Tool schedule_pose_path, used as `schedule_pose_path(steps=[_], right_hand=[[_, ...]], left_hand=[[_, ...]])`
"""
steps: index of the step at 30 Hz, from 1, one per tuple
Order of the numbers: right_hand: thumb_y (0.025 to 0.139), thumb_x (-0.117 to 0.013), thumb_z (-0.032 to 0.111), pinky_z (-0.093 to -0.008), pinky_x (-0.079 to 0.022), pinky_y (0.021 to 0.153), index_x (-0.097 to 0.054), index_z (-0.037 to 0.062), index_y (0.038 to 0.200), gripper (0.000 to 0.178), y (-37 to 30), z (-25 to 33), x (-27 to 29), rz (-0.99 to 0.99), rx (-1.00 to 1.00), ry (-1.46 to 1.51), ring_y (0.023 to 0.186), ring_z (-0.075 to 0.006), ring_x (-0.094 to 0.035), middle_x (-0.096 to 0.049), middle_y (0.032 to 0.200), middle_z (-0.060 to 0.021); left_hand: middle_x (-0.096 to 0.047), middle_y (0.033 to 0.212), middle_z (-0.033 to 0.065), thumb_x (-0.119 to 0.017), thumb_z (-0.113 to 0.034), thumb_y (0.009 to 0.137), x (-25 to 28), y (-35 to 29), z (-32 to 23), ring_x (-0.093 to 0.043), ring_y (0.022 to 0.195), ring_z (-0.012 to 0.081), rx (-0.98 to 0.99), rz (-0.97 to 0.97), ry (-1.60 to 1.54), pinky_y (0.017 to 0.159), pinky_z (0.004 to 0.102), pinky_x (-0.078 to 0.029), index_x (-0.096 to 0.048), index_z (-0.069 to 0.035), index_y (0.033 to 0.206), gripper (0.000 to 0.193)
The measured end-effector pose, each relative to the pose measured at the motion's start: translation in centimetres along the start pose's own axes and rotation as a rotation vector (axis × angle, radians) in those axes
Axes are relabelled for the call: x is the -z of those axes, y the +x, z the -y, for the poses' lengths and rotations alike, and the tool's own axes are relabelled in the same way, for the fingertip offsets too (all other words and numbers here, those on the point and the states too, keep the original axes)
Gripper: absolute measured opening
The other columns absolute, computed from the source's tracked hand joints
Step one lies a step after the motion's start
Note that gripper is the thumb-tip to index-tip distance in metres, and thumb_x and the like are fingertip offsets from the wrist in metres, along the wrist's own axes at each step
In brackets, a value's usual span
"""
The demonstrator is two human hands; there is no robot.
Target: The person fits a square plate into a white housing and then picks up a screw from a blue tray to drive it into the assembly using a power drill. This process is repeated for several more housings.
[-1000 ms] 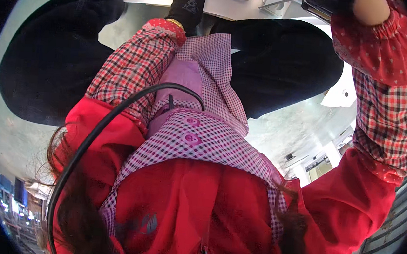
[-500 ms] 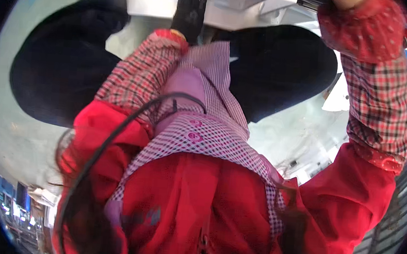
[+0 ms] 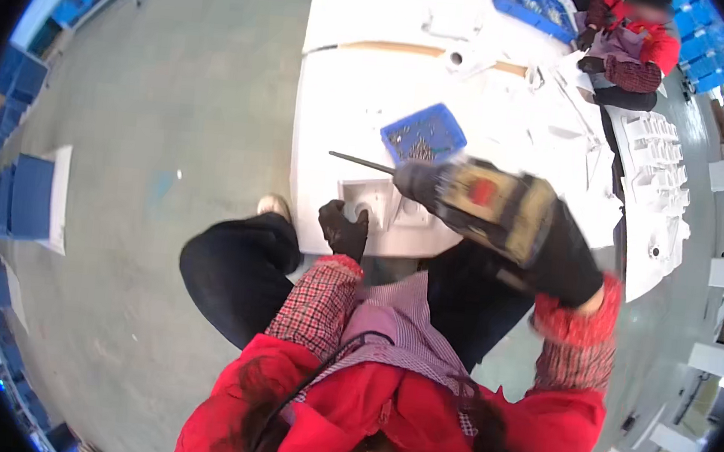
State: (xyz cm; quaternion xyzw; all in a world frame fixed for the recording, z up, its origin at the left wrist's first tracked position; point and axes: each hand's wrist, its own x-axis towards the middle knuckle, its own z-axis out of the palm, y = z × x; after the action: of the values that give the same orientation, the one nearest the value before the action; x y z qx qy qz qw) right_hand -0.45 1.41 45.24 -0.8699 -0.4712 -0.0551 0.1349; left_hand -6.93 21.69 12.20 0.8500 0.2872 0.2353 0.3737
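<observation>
My right hand [image 3: 567, 265], in a black glove, grips a cordless drill [image 3: 480, 202] with a tan and black body and a red spot. Its long thin bit points left across the white table [image 3: 328, 120]. Motion smears the drill and that hand. At the table's near edge, my gloved left hand [image 3: 344, 229] has its fingers bent and apart, with nothing visible between them. It is beside a white plastic part [image 3: 379, 202] with square recesses, its thumb at the part's left side. Beyond the part lies a blue tray [image 3: 424, 134] of small screws.
A larger blue tray [image 3: 536, 9] stands at the table's far side, near a co-worker [image 3: 631, 51] in red. White parts [image 3: 560, 131] lie across the table's right. Rows of white pieces [image 3: 656, 166] fill another surface farther right. Blue bins [image 3: 29, 197] stand on the left.
The view has shifted, bringing the tabletop into sight. My right hand has come in from the upper right, with the drill now plainly visible. My left hand's fingers have gone from outstretched to bent.
</observation>
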Motion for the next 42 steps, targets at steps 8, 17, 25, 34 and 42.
schedule_pose_path(steps=[8, 17, 25, 34, 42], right_hand=[[0.07, -0.063, -0.002, -0.0202, -0.043, 0.045, -0.054, 0.0032, 0.105, 0.036, -11.1, 6.0, -7.7, -0.513, -1.067, 1.58, 0.054, -0.0101, -0.054, -0.057, 0.075, -0.0041], [0.074, -0.06, 0.003, -0.0223, -0.04, 0.045, -0.054, -0.0002, 0.102, 0.029, -13.0, 6.3, -13.1, -0.69, -1.115, 1.775, 0.05, -0.0124, -0.051, -0.054, 0.065, -0.0045], [0.078, -0.055, 0.007, -0.0228, -0.04, 0.048, -0.049, -0.0027, 0.109, 0.034, -13.4, 6.9, -14.9, -0.776, -1.002, 2.02, 0.055, -0.0143, -0.051, -0.053, 0.068, -0.007], [0.077, -0.055, 0.004, -0.025, -0.042, 0.055, -0.05, -0.0033, 0.113, 0.037, -12.2, 7.2, -16.3, -0.809, -0.598, 2.165, 0.06, -0.0154, -0.052, -0.054, 0.071, -0.007], [0.076, -0.059, 0.006, -0.0244, -0.043, 0.052, -0.052, -0.0003, 0.106, 0.031, -12.2, 7.5, -17.6, -0.767, -0.707, 2.131, 0.061, -0.0151, -0.054, -0.055, 0.073, -0.0068]], left_hand=[[-0.061, 0.085, 0.0231, -0.061, -0.04, 0.071, -4.7, 4.2, 10.2, -0.058, 0.089, 0.036, 0.262, 0.265, 0.149, 0.081, 0.0444, -0.044, -0.048, 0.003, 0.108, 0.057], [-0.06, 0.092, 0.0263, -0.057, -0.037, 0.071, -2.9, 5.5, 8.2, -0.057, 0.088, 0.0433, 0.296, 0.493, 0.256, 0.08, 0.048, -0.044, -0.059, 0.003, 0.094, 0.046], [-0.062, 0.084, 0.0244, -0.055, -0.019, 0.064, -0.5, 6.9, 10.9, -0.06, 0.08, 0.0399, 0.291, 0.515, 0.127, 0.072, 0.0443, -0.048, -0.059, 0.001, 0.098, 0.039], [-0.062, 0.094, 0.0163, -0.063, -0.013, 0.068, 2.5, 14.0, 12.1, -0.061, 0.088, 0.0254, 0.047, 0.662, -0.451, 0.081, 0.0352, -0.049, -0.062, -0.002, 0.094, 0.028], [-0.055, 0.112, 0.0146, -0.04, -0.01, 0.077, 3.7, 17.1, 1.2, -0.052, 0.104, 0.0267, 0.213, 0.927, -0.802, 0.094, 0.0331, -0.04, -0.046, -0.001, 0.119, 0.043]])
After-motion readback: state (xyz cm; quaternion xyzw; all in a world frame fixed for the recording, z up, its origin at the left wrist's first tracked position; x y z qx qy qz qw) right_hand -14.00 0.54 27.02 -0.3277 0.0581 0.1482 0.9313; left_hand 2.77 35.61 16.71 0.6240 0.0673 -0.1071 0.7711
